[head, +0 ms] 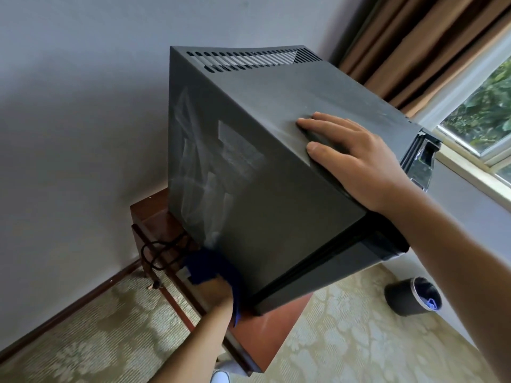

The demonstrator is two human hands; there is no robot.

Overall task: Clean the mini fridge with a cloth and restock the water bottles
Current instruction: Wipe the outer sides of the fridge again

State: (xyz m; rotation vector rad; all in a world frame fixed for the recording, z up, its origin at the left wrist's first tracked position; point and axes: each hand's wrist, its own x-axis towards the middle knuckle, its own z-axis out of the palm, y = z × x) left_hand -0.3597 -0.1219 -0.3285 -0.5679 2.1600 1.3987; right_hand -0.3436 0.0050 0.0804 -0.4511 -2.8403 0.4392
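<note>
Here the left hand (pixel 218 293) sits low at the near left corner of the fridge (pixel 265 167), pressing a blue cloth (pixel 206 265) against the bottom of its left side wall; the cloth covers the fingers, so I cannot tell how they lie, only that they keep the cloth on the panel. Pale smears run up that wall above the cloth, which suggests the wiping is working down toward the base. The fridge stands on a brown wooden table (pixel 265 335) against the wall, its slotted vents at the far edge of the top and its door side toward the near right, by the window (pixel 481 111). Its body looks roughly boxy, with the longer run going from the vents toward the door. A black cord (pixel 154 252) hangs off the table's far left. The right hand (pixel 348 158) lies flat on the top, fingers straight and a little spread, thumb over the left edge, most likely to steady the fridge against the push of the cloth. A dark bin (pixel 413 297) stands on the carpet at the right. No water bottles are in view, so restocking looks yet to come
</note>
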